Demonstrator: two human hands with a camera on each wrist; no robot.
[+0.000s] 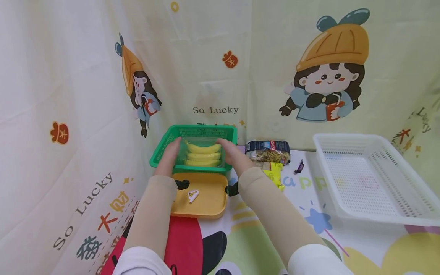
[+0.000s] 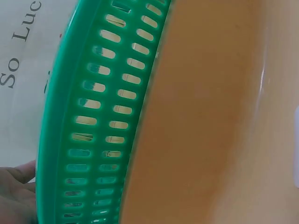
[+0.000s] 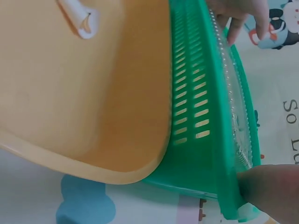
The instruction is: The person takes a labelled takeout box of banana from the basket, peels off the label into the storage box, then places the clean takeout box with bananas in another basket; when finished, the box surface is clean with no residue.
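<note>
A clear plastic box of bananas sits in the green basket. My left hand holds its left side and my right hand its right side. In the right wrist view, the right thumb lies by the basket rim, and the left hand reaches down at the far end. The box's ridged clear edge shows between them. Most fingers are hidden in the head view. In front of the basket is an orange tray with a white clip in it.
To the right lie a dark-labelled pasta bag, a yellow packet and a small purple wrapped candy. A white perforated basket stands farther right. Printed curtains hang behind and at the left.
</note>
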